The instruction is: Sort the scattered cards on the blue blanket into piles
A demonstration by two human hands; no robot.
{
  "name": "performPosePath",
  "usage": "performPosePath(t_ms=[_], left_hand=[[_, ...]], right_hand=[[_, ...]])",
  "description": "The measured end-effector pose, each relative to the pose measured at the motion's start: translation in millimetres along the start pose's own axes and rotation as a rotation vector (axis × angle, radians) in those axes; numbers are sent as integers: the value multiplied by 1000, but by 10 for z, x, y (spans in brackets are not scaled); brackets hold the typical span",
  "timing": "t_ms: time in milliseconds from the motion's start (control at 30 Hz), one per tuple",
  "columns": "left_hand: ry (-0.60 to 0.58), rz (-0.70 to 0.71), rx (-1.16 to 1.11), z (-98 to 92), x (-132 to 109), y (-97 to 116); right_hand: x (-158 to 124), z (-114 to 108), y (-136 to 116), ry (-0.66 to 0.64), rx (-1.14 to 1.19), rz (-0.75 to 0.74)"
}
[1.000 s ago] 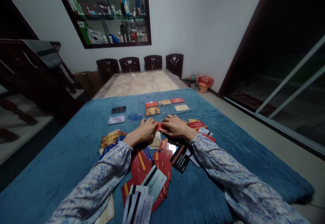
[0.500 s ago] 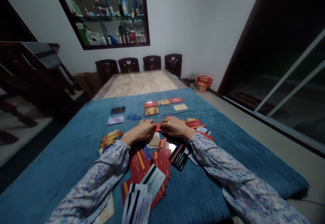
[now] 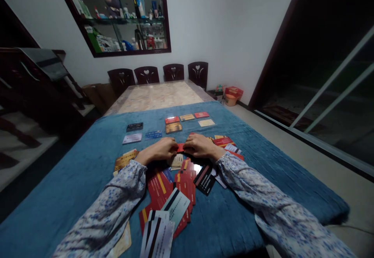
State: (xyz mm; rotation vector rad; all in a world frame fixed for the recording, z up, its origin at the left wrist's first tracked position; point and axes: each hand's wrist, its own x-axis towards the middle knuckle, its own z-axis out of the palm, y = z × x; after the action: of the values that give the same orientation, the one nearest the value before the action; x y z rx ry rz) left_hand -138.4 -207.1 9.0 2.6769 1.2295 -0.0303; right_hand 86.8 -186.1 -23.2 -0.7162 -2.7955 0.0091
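You are holding a red card point(image 3: 180, 147) between your left hand point(image 3: 160, 149) and your right hand point(image 3: 201, 146) — the fingers of both are curling inward and pinching its opposite ends, leaving only its middle showing between the fingertips. Whether it is one card or several stacked, you cannot tell from this view. Just nearer to you than the fingertips, cream cards point(image 3: 177, 162) are lying close under your left hand. Farther toward you, red cards with yellow stripes point(image 3: 157, 188) are spreading between your forearms, and silver cards point(image 3: 177, 207) are lying over some of them. A black card with white print point(image 3: 206, 182) is resting on the near side of your right fingers. Gold cards point(image 3: 125, 160) are lying left of your left fingers. Beyond the fingertips, other cards are sitting apart: a blue card point(image 3: 153, 135) past your left hand, a pale yellow card point(image 3: 206, 122) past your right — all of them are lying on a blue cloth point(image 3: 58, 203).
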Motion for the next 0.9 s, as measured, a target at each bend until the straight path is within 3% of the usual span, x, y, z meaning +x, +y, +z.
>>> performPosePath(t_ms=[367,633,900], left_hand=[[23,11,-135,-21,-12,-96],[89,1,-178,2,-2,-123],[104,-99,-295,-31,-25,-127]], right_hand=[[-31,114,165,56,202,24],[-42,88,146,77,184,23],[-22,141,172,160,112,37]])
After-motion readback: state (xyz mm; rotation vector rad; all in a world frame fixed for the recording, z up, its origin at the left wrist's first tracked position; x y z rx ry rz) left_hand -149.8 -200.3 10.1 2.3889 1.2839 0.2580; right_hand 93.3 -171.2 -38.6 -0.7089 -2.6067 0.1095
